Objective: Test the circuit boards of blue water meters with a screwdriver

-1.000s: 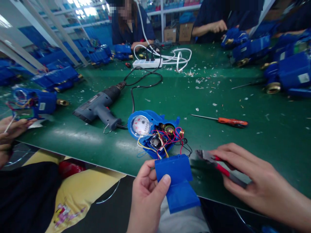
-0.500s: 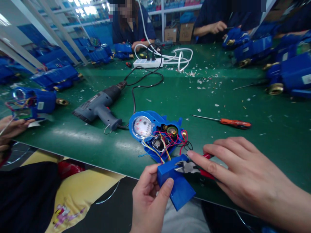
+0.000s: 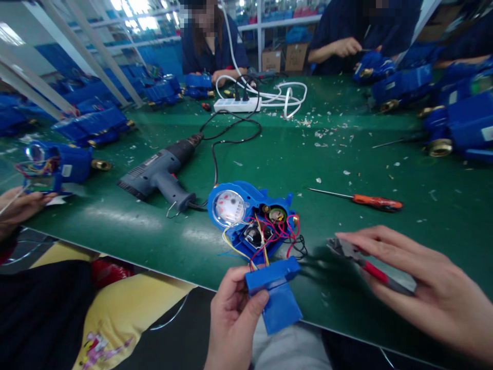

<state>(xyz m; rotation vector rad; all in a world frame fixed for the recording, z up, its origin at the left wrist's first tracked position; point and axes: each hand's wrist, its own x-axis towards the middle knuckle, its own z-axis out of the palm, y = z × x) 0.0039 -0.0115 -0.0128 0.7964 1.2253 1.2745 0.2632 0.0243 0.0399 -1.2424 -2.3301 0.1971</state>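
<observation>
An opened blue water meter [image 3: 246, 213] with a round dial and a tangle of red, yellow and black wires lies near the front edge of the green table [image 3: 127, 226]. My left hand [image 3: 231, 321] pinches the meter's blue plastic cover [image 3: 275, 293], which hangs on the wires just over the table edge. My right hand [image 3: 423, 293] is closed round red-handled cutting pliers [image 3: 362, 262], held to the right of the cover with the jaws pointing left, apart from the wires.
A grey corded drill [image 3: 159, 172] lies left of the meter. An orange-handled screwdriver [image 3: 365, 200] lies to the right. A white power strip [image 3: 236, 104] sits farther back. Several blue meters [image 3: 90, 123] line both sides. Other people work across and at my left.
The pliers' jaws were at the top of the blue cover half a second ago; my right hand has since drawn them back to the right. The cover has tilted a little.
</observation>
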